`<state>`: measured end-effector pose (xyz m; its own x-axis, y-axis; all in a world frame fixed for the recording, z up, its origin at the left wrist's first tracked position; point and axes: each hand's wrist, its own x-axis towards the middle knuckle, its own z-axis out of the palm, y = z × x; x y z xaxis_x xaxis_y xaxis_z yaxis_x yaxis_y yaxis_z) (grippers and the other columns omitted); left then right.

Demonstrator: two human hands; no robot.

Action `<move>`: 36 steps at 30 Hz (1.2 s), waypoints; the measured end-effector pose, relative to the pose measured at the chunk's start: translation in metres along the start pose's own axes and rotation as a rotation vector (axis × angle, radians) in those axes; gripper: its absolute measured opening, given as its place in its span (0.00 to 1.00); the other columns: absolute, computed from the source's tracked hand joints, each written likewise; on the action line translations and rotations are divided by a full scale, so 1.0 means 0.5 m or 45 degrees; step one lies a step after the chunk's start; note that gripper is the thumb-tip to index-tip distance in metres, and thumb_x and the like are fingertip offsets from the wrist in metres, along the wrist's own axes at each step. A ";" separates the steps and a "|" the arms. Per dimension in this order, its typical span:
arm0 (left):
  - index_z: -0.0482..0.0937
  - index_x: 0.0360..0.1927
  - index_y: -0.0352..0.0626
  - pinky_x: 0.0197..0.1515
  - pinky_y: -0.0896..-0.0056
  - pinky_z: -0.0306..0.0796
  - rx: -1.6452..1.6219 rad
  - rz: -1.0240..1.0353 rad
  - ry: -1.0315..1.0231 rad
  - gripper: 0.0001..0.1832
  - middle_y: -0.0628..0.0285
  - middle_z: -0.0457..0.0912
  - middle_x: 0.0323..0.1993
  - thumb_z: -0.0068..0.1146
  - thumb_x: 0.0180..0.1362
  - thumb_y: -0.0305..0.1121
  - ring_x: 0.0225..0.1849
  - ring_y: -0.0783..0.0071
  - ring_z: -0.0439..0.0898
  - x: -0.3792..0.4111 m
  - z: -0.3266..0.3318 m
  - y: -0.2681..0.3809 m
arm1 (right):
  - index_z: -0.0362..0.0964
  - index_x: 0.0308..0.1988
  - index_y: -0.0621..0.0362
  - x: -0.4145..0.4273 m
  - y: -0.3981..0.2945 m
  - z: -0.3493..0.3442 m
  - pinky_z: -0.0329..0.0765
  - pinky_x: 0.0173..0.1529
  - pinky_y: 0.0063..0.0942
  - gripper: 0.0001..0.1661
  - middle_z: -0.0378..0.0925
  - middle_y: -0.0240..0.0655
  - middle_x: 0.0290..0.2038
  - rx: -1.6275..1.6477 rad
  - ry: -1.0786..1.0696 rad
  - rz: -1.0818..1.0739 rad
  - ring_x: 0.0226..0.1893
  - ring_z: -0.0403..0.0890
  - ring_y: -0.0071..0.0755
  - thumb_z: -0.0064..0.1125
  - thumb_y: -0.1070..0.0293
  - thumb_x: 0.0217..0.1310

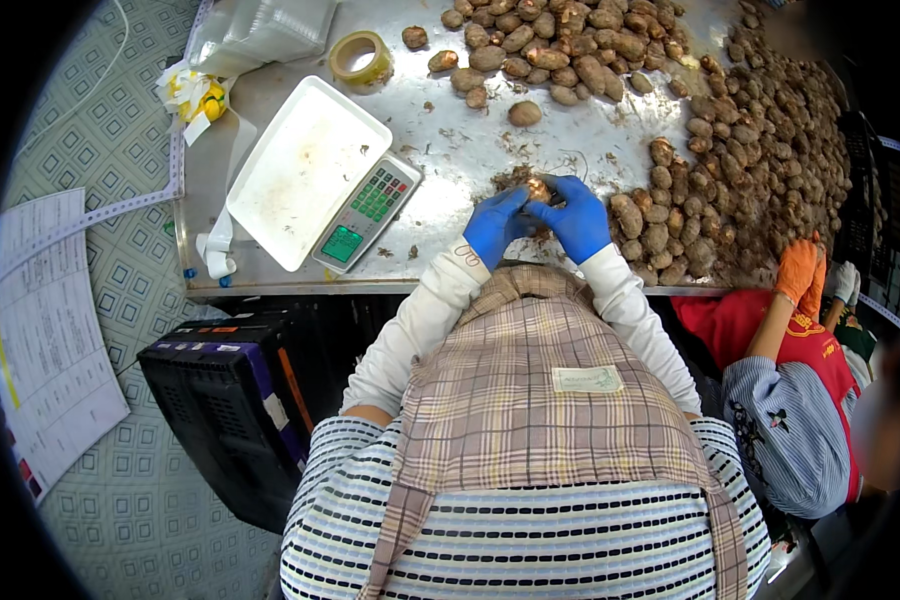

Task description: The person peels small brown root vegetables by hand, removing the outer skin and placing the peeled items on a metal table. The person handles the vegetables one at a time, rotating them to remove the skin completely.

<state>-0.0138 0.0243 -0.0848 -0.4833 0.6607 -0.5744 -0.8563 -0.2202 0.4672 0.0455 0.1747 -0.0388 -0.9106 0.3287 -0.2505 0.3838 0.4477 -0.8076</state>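
Note:
A small brown taro corm (538, 190) with a pale, reddish end is pinched between my two blue-gloved hands, just above the steel table (450, 176). My left hand (493, 226) has its fingers on the corm's left side. From the right, my right hand (579, 217) grips it with thumb and fingers; the undersides of both hands are hidden. Loose skin and root scraps (511, 178) lie around the hands. A single taro (525, 113) rests farther back. Close to my right hand begins a large heap of unsorted-looking taro corms (757, 165).
Left of my hands stands a digital scale (307, 169) with a white tray. Behind it are a tape roll (360, 58) and clear plastic containers (262, 30). Another taro pile (562, 41) lies at the back. A co-worker's orange-gloved hand (796, 268) is at right; black crates (217, 405) stand below left.

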 end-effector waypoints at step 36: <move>0.72 0.61 0.38 0.50 0.78 0.72 0.431 0.557 0.082 0.27 0.60 0.80 0.48 0.61 0.57 0.29 0.45 0.77 0.78 -0.124 0.022 0.060 | 0.62 0.63 0.62 0.274 0.001 -0.211 0.72 0.58 0.32 0.35 0.71 0.42 0.60 1.279 0.077 0.081 0.57 0.74 0.37 0.54 0.49 0.65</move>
<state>-0.0073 -0.0154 -0.0277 -0.8001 0.5117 -0.3131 -0.4720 -0.2148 0.8551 -0.0631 0.3078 -0.0171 -0.8729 0.3815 -0.3040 0.0993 -0.4713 -0.8764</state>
